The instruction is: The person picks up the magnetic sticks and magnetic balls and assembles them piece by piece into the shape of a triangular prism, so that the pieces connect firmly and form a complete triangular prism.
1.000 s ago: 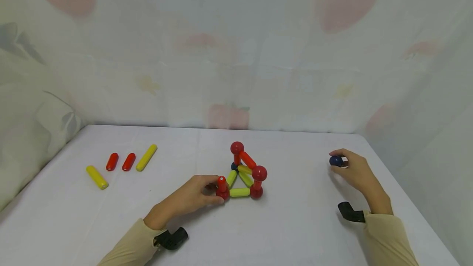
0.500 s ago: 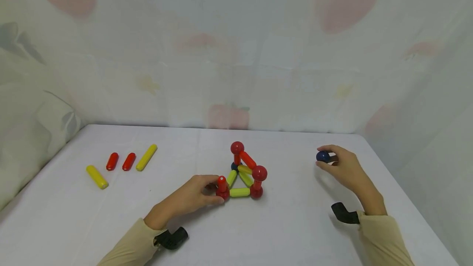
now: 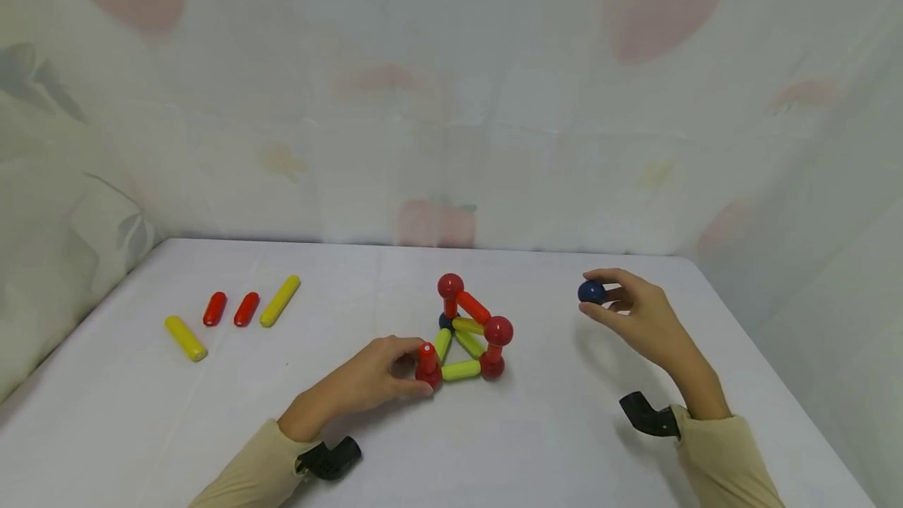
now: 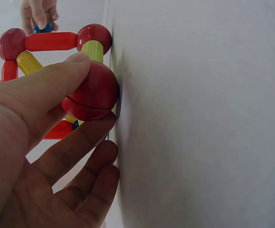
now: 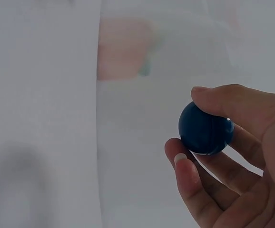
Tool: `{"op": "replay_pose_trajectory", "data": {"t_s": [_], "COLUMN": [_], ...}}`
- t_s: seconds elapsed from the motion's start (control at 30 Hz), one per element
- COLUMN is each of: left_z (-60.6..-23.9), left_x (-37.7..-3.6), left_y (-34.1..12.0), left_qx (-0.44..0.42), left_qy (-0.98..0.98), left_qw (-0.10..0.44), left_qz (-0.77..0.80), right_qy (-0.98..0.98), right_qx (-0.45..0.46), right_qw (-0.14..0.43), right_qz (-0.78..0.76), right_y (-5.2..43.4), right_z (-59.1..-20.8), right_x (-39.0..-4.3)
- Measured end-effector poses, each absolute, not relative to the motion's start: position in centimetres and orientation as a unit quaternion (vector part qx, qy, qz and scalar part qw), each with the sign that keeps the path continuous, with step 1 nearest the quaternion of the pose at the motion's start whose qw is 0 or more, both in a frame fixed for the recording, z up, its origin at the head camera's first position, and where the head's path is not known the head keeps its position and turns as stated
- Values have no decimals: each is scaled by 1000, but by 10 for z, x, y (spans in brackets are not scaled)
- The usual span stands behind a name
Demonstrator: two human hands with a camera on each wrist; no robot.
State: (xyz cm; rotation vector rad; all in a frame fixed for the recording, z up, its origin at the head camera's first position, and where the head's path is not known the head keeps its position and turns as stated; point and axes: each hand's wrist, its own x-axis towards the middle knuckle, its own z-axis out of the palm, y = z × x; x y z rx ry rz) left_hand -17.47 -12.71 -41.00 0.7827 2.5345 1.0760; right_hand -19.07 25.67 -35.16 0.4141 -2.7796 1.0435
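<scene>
Leftward and a little upward the right hand (image 3: 645, 316) has carried the blue ball (image 3: 591, 292) over the last second — from near the table's right edge to a spot above the white table (image 3: 564, 445), closer to the rod-and-ball frame (image 3: 467, 332) yet still well apart from it. The ball is a smooth, dark navy sphere with a dull sheen, pinched between the thumb and curled fingertips (image 5: 187, 166); the right wrist view shows it clear of the palm. The left hand (image 3: 374, 379) has stayed at the frame's near left corner, its thumb and fingers curled around the red ball (image 4: 91, 90) there, which sits on the table with a short red rod (image 3: 427, 353) standing up from it. The frame itself is a small triangle of yellow rods on the table, joined by red balls, with red rods rising from it. Four loose rods — two yellow (image 3: 186, 337), two red (image 3: 215, 308) — lie far off to the left.
</scene>
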Motion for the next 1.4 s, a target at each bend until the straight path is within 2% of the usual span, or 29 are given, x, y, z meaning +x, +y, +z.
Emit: {"op": "replay_pose_trajectory", "data": {"t_s": [0.6, 1.4], "left_z": [-407, -409], "left_x": [-173, -175], "left_y": [-127, -128], "left_qx": [266, 274], "left_qy": [881, 876], "left_qw": [146, 149], "left_qz": [362, 367], "right_qy": [-888, -863], "right_qx": [210, 323], "right_qw": [94, 105], "right_qz": [397, 375], "right_y": [219, 161], "right_z": [-342, -329], "right_x": [-178, -161]}}
